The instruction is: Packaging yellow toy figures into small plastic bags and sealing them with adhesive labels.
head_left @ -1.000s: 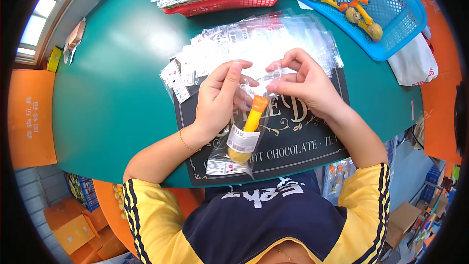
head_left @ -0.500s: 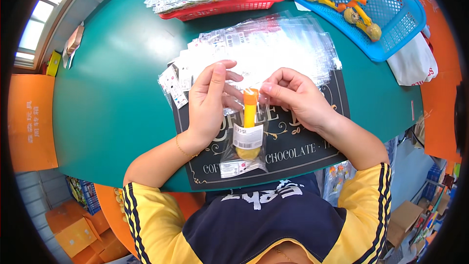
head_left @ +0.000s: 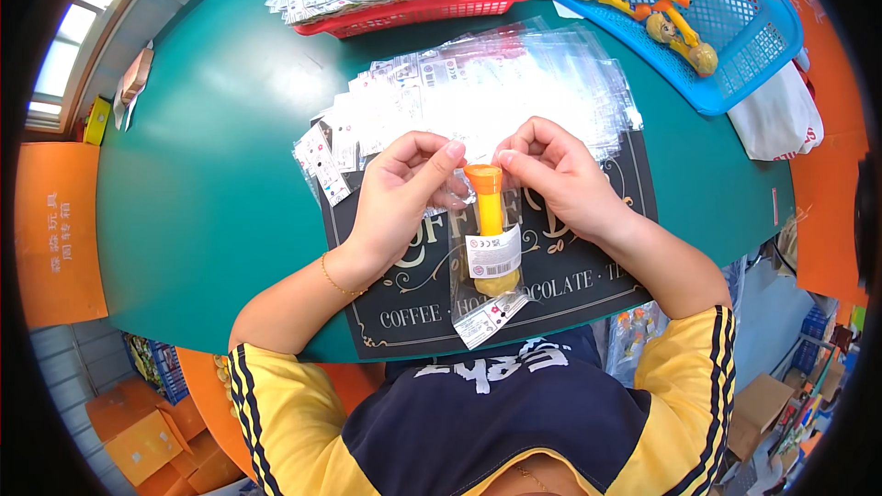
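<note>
Over the black board [head_left: 570,262], the person's left hand [head_left: 395,191] pinches one edge of a clear bag [head_left: 491,320] between thumb and forefinger; the right hand [head_left: 562,174] likewise pinches the opposite edge. Inside, at the board's middle, is a yellow toy [head_left: 491,214], orange end toward the far side.

bag [head_left: 460,277]: clear glossy film
toy [head_left: 491,213]: smooth plastic
table [head_left: 211,193]: smooth, glossy
mat [head_left: 574,262]: matt
blue basket [head_left: 753,46]: perforated plastic
</note>
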Demonstrator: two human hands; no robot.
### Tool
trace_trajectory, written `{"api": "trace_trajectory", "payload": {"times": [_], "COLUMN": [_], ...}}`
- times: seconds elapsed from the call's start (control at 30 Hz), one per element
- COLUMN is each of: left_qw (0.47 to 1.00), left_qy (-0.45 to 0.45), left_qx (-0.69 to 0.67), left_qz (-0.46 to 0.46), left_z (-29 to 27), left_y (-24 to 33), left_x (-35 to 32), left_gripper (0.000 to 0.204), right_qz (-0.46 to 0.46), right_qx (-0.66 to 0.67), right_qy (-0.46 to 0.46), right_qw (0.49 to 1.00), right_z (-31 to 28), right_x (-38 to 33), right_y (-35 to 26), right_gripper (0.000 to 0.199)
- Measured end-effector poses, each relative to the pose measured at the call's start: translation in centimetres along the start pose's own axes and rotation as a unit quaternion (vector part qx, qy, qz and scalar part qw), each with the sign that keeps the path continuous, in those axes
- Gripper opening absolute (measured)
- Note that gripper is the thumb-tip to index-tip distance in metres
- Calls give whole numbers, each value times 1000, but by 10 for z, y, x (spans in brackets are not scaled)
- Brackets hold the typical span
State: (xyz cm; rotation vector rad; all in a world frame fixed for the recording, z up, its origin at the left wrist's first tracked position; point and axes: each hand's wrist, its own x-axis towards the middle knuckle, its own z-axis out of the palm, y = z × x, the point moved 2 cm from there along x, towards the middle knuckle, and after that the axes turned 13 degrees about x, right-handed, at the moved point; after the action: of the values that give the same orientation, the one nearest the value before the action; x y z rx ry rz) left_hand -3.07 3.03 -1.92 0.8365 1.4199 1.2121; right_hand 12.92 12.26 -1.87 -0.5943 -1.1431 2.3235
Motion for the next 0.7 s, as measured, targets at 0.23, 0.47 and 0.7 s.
{"api": "trace_trajectory", "payload": {"times": [0.23,0.47,0.7], "left_qw": [999,1000,998], "left_qy": [9,-5,3], "left_qx": [-16,11,44], "left_qz": [29,6,-33], "left_z": [0,4,3], "left_y": [-5,6,9], "left_x": [2,0,5], "left_gripper": [20,30,28], "right_qz": [-58,-48,-47], "right_qx": [-126,-121,-102], "right_qy": [0,-2,-7], "right_qw": [990,992,994], "right_z": [-3,-1,-3], "right_x": [-3,-3,-1], "right_y": [0,2,7], "right_gripper": [9,8,8]}}
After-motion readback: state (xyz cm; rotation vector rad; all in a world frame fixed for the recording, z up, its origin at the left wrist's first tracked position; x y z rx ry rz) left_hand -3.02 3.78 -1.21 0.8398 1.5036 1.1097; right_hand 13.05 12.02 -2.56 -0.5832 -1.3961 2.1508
